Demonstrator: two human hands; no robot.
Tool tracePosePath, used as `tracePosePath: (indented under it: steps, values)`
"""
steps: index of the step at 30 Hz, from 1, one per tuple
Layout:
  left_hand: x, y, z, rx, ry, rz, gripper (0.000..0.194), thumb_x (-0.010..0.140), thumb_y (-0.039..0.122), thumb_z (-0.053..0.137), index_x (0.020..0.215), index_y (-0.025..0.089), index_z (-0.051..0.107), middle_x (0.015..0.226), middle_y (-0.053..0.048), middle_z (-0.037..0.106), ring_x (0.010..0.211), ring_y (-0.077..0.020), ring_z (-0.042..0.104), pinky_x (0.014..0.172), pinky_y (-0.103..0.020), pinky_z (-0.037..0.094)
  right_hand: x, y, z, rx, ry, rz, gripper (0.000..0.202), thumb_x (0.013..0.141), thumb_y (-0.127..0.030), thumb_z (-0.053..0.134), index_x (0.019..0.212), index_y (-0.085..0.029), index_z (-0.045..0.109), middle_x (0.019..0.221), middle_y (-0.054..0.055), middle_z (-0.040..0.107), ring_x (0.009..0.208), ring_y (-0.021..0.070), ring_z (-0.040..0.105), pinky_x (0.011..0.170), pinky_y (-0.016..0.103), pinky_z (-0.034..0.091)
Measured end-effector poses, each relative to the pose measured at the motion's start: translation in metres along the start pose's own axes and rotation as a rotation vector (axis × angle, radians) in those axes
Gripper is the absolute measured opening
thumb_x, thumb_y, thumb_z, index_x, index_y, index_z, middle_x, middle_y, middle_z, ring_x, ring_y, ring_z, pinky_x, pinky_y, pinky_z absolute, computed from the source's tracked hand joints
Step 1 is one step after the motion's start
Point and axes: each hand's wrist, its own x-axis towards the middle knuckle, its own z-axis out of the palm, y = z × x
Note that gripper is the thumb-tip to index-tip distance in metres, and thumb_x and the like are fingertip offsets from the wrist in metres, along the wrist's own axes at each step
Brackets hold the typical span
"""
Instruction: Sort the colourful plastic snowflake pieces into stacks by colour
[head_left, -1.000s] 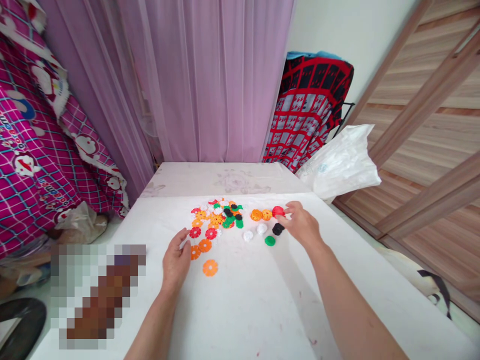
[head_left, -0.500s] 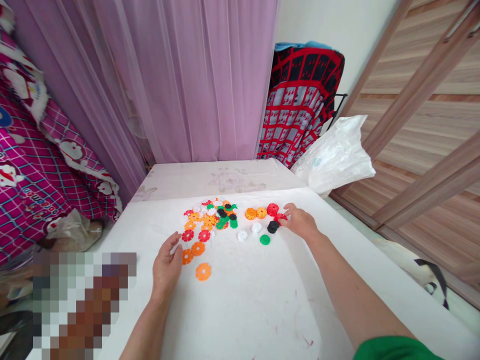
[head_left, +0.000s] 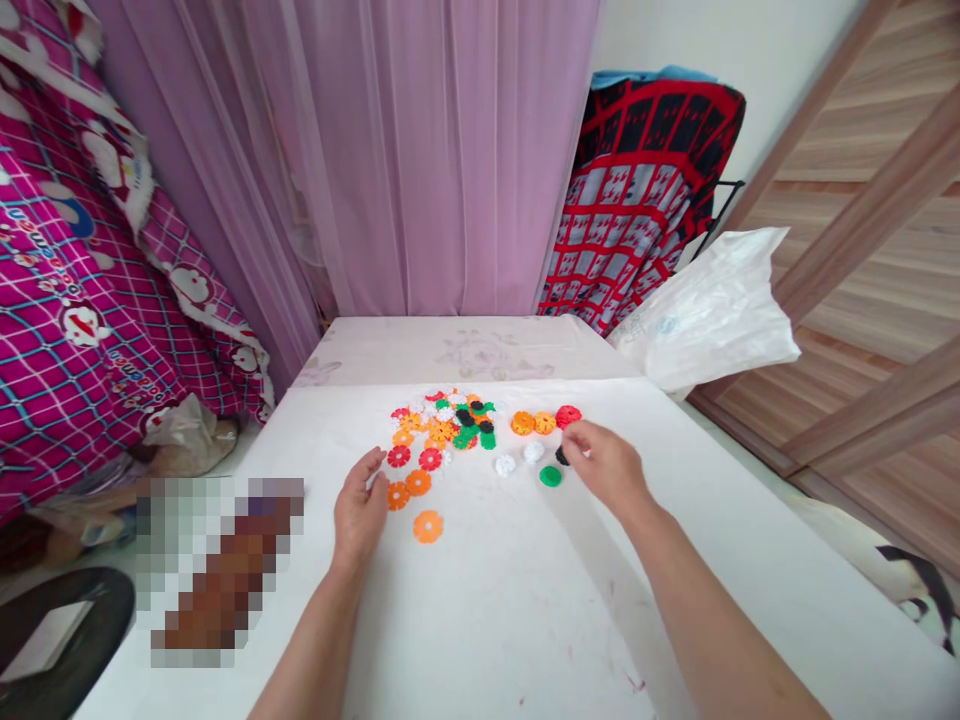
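A mixed heap of flower-shaped discs in red, orange, white, green and black lies on the white table. My left hand rests beside the heap's left side, fingers apart, close to two overlapping orange discs. Nearer me is a single orange disc. On the right, my right hand hovers over the black discs, partly covering them; its fingertips are together and what they hold, if anything, is hidden. Around it are red discs, orange discs, white discs and a green disc.
The white table spreads beneath both forearms. A white plastic bag hangs by its far right edge. Behind are a purple curtain and a red-black patterned cloth. A dark chair stands at the lower left.
The camera view has shifted, moving the scene rightward. My right hand has drawn nearer to the black discs and now covers part of them. My left hand stays beside the heap.
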Motion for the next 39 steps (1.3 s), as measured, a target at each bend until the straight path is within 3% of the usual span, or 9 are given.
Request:
tracePosePath:
  steps: [3,7,11,17,22,29,33,39]
  values:
    - [0.000,-0.004,0.001,-0.018,0.005,0.021,0.032,0.082,0.025,0.050,0.111,0.021,0.063,0.128,-0.007,0.064,0.118,-0.0198,0.058,0.107,-0.042,0.044,-0.037,-0.056,0.026,0.216,-0.202,-0.297,0.011,0.082,-0.022,0.053,0.084,-0.024,0.063,0.089,0.000,0.070,0.083,0.0156,0.062,0.077,0.026,0.044]
    - [0.002,-0.009,0.002,-0.032,0.002,0.047,0.034,0.083,0.024,0.049,0.113,0.022,0.062,0.128,-0.006,0.063,0.119,-0.0192,0.058,0.106,-0.042,0.044,-0.070,-0.109,0.062,0.326,-0.329,-0.446,0.019,0.075,-0.023,0.066,0.094,-0.024,0.063,0.099,0.001,0.069,0.094,0.0172,0.061,0.084,0.029,0.044]
    - [0.002,-0.008,0.002,-0.026,0.006,0.048,0.034,0.082,0.024,0.049,0.114,0.021,0.062,0.127,-0.008,0.064,0.119,-0.0201,0.058,0.106,-0.041,0.044,-0.077,-0.125,0.080,0.298,-0.348,-0.513,0.026,0.072,-0.024,0.070,0.096,-0.023,0.061,0.100,0.002,0.068,0.097,0.0195,0.058,0.087,0.031,0.044]
    - [-0.001,0.003,0.002,-0.020,0.018,0.048,0.033,0.081,0.026,0.051,0.111,0.021,0.063,0.123,-0.008,0.066,0.115,-0.0200,0.061,0.101,-0.038,0.048,-0.076,-0.128,0.087,0.196,-0.323,-0.506,0.027,0.072,-0.021,0.066,0.099,-0.021,0.060,0.095,0.004,0.068,0.091,0.0203,0.058,0.083,0.032,0.044]
    - [-0.001,0.005,0.000,-0.005,-0.001,0.024,0.035,0.081,0.026,0.051,0.113,0.021,0.063,0.127,-0.009,0.064,0.117,-0.0211,0.060,0.101,-0.039,0.048,-0.061,-0.110,0.077,0.251,-0.199,-0.411,0.032,0.071,-0.025,0.067,0.101,-0.022,0.058,0.096,0.003,0.069,0.090,0.0195,0.060,0.081,0.031,0.044]
    - [-0.001,0.002,0.000,0.006,0.007,-0.005,0.035,0.080,0.028,0.053,0.112,0.023,0.064,0.128,-0.007,0.064,0.118,-0.0220,0.059,0.102,-0.041,0.046,0.026,-0.032,0.032,0.199,0.061,-0.044,0.036,0.073,-0.031,0.066,0.106,-0.024,0.054,0.101,0.002,0.069,0.089,0.0186,0.063,0.078,0.031,0.046]
    - [0.000,-0.001,0.000,0.009,-0.002,-0.006,0.036,0.079,0.029,0.053,0.113,0.023,0.064,0.129,-0.007,0.063,0.119,-0.0220,0.059,0.105,-0.041,0.044,0.062,0.003,0.025,0.041,0.023,0.048,0.040,0.074,-0.034,0.066,0.110,-0.024,0.053,0.101,0.002,0.071,0.090,0.0196,0.064,0.076,0.031,0.045]
    - [0.001,-0.006,-0.001,0.012,-0.005,-0.011,0.036,0.080,0.031,0.054,0.114,0.023,0.063,0.130,-0.007,0.063,0.120,-0.0221,0.057,0.107,-0.042,0.042,0.069,0.015,0.033,-0.094,-0.047,-0.009,0.040,0.076,-0.033,0.064,0.113,-0.024,0.053,0.100,0.001,0.071,0.092,0.0195,0.064,0.073,0.029,0.043]
